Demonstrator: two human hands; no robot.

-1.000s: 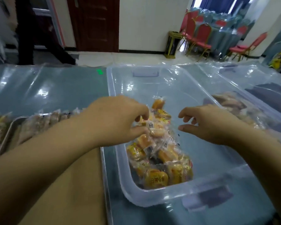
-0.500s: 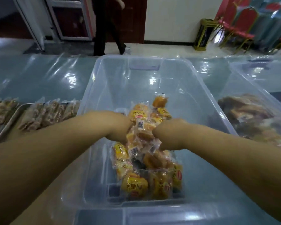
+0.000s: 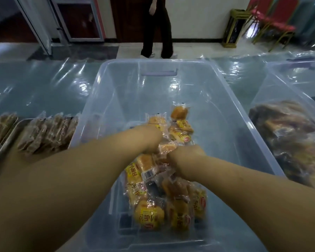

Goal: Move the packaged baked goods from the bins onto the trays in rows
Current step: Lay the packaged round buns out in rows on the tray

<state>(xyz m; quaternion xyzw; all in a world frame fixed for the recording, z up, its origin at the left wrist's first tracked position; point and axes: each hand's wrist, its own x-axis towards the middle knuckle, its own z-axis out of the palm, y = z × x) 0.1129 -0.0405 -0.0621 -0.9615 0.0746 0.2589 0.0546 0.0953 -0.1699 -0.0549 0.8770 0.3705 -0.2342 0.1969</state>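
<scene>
A clear plastic bin (image 3: 116,84) stands in front of me with a heap of small yellow packaged breads (image 3: 149,217) on its floor. Both my hands are down inside it. My left hand (image 3: 149,139) is closed among the packets near the heap's middle. My right hand (image 3: 185,157) is closed on packets just to its right, almost touching it. The fingers of both hands are hidden in the wrappers. A metal tray (image 3: 5,140) at the left holds rows of brown packaged pastries (image 3: 47,131).
A second clear bin (image 3: 273,84) at the right holds dark brown packaged goods (image 3: 295,139). Shiny plastic sheeting (image 3: 35,88) covers the table. A person in dark trousers (image 3: 158,30) stands beyond the table's far edge. Red chairs (image 3: 273,20) stand at the back right.
Both hands have dropped from above the bin into the heap of breads and closed on packets. The view has tilted down and the person behind has walked to the right.
</scene>
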